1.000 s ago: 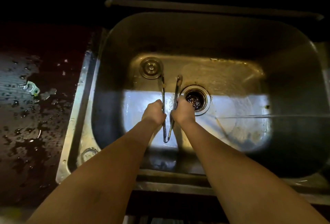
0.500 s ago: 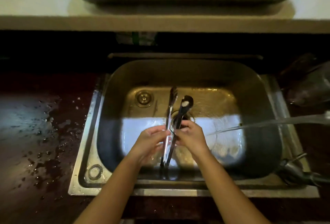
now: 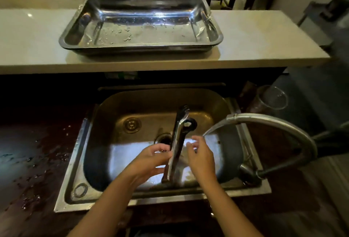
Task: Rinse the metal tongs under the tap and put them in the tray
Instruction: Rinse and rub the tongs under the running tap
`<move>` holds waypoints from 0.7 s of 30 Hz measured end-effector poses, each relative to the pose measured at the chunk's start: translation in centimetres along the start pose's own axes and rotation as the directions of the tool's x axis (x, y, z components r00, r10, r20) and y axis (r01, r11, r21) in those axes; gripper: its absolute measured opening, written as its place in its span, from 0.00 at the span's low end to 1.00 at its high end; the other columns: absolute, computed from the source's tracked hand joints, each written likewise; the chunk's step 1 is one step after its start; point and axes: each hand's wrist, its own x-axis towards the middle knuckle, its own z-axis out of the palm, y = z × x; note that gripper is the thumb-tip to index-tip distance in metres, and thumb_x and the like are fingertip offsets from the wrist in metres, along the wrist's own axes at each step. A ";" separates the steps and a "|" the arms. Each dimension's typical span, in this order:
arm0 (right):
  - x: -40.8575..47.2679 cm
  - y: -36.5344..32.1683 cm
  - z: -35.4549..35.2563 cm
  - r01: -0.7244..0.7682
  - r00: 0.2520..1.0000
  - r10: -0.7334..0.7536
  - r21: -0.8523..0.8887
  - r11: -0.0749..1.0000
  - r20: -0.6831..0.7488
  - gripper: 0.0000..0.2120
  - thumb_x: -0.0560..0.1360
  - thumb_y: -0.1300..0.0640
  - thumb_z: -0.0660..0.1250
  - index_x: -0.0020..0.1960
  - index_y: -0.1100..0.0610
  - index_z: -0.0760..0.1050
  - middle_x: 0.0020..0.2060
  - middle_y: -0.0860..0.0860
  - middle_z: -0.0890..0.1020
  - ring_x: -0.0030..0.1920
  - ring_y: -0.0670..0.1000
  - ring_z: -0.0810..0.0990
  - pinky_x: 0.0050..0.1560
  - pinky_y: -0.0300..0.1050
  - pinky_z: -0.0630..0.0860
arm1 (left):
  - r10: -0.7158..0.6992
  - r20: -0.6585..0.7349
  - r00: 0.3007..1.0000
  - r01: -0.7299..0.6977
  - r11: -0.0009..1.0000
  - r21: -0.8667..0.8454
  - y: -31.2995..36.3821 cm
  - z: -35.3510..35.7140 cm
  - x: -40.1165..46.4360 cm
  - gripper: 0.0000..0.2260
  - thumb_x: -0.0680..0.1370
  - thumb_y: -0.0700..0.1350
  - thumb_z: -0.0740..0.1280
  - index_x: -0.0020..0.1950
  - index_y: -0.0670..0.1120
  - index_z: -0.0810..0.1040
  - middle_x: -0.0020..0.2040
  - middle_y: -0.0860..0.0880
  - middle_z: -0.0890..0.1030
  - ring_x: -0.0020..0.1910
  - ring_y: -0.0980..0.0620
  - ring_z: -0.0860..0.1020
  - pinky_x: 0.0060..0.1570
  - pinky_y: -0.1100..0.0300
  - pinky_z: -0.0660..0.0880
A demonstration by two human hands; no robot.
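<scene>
The metal tongs [image 3: 177, 142] stand tilted over the steel sink [image 3: 222, 108], tips pointing away from me, arms pressed close together. My left hand [image 3: 151, 159] grips them at mid-length from the left. My right hand [image 3: 201, 156] hovers just right of the tongs with fingers spread, not touching them. The curved tap [image 3: 273, 123] arches in from the right, its spout ending near my right hand; a thin stream runs from it. The wet steel tray [image 3: 79, 36] sits on the pale counter behind the sink, with nothing in it.
The sink drain [image 3: 163, 138] lies under the tongs and a round plug [image 3: 132, 124] sits left of it. A clear glass [image 3: 272, 99] stands at the sink's back right. The dark worktop [image 3: 34, 161] on the left is wet. Chairs stand beyond the pale counter [image 3: 264, 38].
The view has tilted up from the sink to show the tray and tap. The tongs' arms have closed together, and my right hand has let go of them while the left keeps hold.
</scene>
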 end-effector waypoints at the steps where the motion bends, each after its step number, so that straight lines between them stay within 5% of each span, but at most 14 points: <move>1: -0.2 0.7 -0.5 0.073 0.996 -0.077 -0.074 0.995 -0.040 0.14 0.77 0.54 0.61 0.62 0.51 0.71 0.56 0.48 0.78 0.58 0.49 0.76 0.51 0.37 0.71 | -0.002 0.006 1.000 0.002 1.000 0.009 0.0 0.0 -0.1 0.04 0.69 0.43 0.74 0.37 0.53 0.82 0.41 0.45 0.84 0.42 0.49 0.83 0.38 0.60 0.79; 3: -0.6 1.8 -1.2 0.278 0.959 -0.284 -0.224 0.934 0.005 0.19 0.76 0.59 0.61 0.67 0.51 0.69 0.65 0.48 0.74 0.67 0.47 0.69 0.62 0.33 0.63 | -0.010 0.047 0.999 0.009 1.000 0.022 0.0 0.0 -0.1 0.05 0.68 0.43 0.74 0.36 0.53 0.81 0.39 0.46 0.83 0.39 0.52 0.82 0.35 0.61 0.79; 7: -0.9 3.3 -1.8 0.617 0.787 -0.538 -0.402 0.677 0.302 0.24 0.73 0.63 0.63 0.68 0.52 0.69 0.69 0.49 0.72 0.72 0.50 0.65 0.70 0.39 0.50 | -0.057 0.140 0.988 0.053 0.998 0.032 0.3 0.5 0.2 0.05 0.72 0.41 0.70 0.39 0.49 0.78 0.51 0.37 0.79 0.56 0.38 0.79 0.43 0.56 0.81; 11: 0.7 3.7 -2.6 0.657 0.754 -0.540 -0.427 0.622 0.374 0.23 0.72 0.65 0.63 0.66 0.52 0.72 0.66 0.50 0.75 0.70 0.50 0.68 0.72 0.43 0.54 | -0.103 0.161 0.982 0.094 0.994 0.061 0.1 0.6 0.2 0.07 0.73 0.40 0.70 0.38 0.50 0.79 0.50 0.38 0.82 0.56 0.39 0.80 0.48 0.53 0.81; 17: 3.9 3.4 -4.2 0.456 0.890 -0.357 -0.535 0.711 0.284 0.24 0.75 0.63 0.58 0.70 0.52 0.65 0.72 0.50 0.67 0.73 0.49 0.61 0.72 0.44 0.57 | -0.120 0.187 0.975 0.115 0.993 0.035 0.3 0.5 0.0 0.02 0.74 0.38 0.67 0.43 0.45 0.78 0.47 0.38 0.84 0.50 0.43 0.83 0.40 0.56 0.81; 21: 1.6 3.6 -3.3 0.627 0.779 -0.519 -0.438 0.644 0.351 0.26 0.72 0.65 0.61 0.70 0.55 0.67 0.70 0.52 0.71 0.72 0.51 0.65 0.71 0.41 0.56 | -0.083 0.178 0.980 0.074 0.995 0.061 1.2 0.7 0.2 0.02 0.75 0.38 0.66 0.45 0.43 0.77 0.50 0.37 0.83 0.49 0.45 0.83 0.41 0.57 0.81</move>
